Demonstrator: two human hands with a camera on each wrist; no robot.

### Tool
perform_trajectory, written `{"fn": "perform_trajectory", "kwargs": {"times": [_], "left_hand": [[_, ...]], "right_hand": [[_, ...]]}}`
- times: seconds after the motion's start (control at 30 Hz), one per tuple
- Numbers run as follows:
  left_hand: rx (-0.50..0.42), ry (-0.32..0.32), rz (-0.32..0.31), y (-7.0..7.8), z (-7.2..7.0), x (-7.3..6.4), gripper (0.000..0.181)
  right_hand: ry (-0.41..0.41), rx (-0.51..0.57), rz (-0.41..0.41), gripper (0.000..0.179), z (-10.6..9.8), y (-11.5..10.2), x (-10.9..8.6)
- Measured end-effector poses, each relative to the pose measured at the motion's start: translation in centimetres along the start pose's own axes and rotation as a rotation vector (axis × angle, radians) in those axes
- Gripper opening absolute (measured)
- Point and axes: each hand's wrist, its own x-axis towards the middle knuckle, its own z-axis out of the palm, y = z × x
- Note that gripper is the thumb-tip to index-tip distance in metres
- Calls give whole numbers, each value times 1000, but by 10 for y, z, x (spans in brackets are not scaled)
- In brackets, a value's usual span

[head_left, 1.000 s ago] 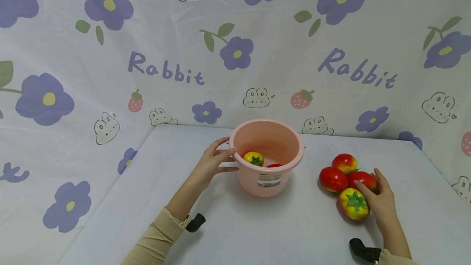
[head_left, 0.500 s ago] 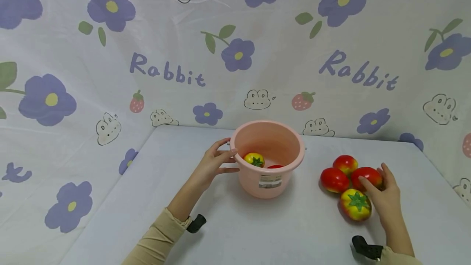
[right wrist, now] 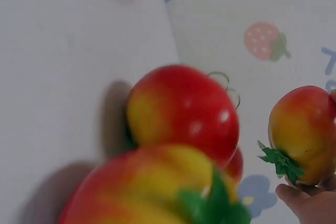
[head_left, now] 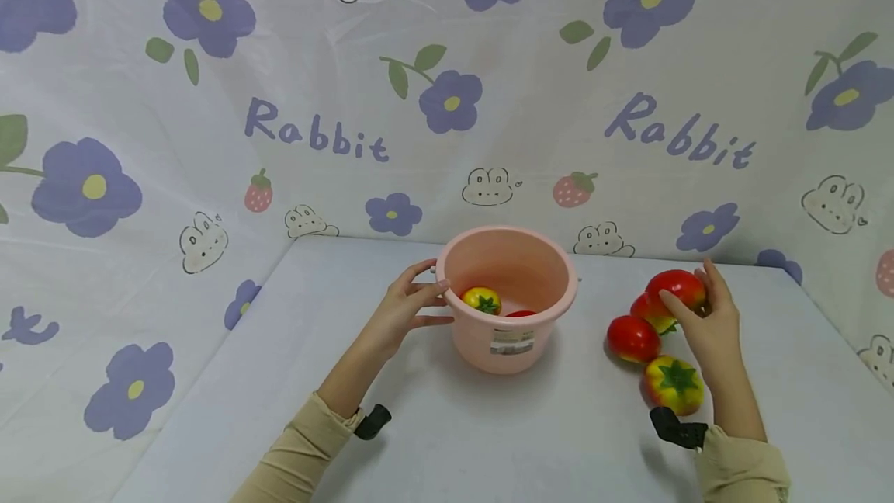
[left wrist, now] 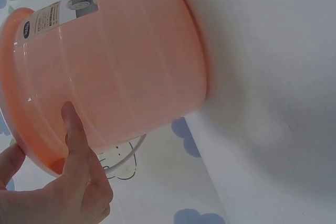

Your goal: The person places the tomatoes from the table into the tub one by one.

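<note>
My left hand (head_left: 400, 315) grips the rim of a pink plastic bucket (head_left: 504, 352) at its left side; in the left wrist view one finger lies along the outer wall. Inside the bucket are a yellow tomato (head_left: 482, 300) with a green leafy top and part of a red one (head_left: 520, 314). To the right, my right hand (head_left: 715, 328) holds a red-and-yellow tomato (head_left: 676, 288) up above the group, and its green leaves show in the right wrist view. Below it are a partly covered tomato (head_left: 648, 310), a red tomato (head_left: 632, 338) and a yellow one (head_left: 673, 384) with its leaves facing up.
The bucket and loose tomatoes stand on a white-covered table (head_left: 531, 433). Behind rises a white cloth (head_left: 531, 99) printed with flowers, rabbits and lettering. Black wrist mounts stick out by the left sleeve (head_left: 307, 441) and right sleeve (head_left: 743, 464).
My right hand has lifted one tomato out of the group, up and away from the yellow one in front. My left hand and the bucket stay where they were.
</note>
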Motion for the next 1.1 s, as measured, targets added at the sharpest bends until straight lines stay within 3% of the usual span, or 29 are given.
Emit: {"fn": "perform_trajectory", "kwargs": {"times": [0.47, 1.1], "left_hand": [[4, 6, -15, 1, 1, -2, 57], [7, -2, -9, 0, -1, 0, 57]], "right_hand": [[-42, 83, -87, 83, 32, -63, 10], [-128, 154, -298, 86, 78, -127, 11]]}}
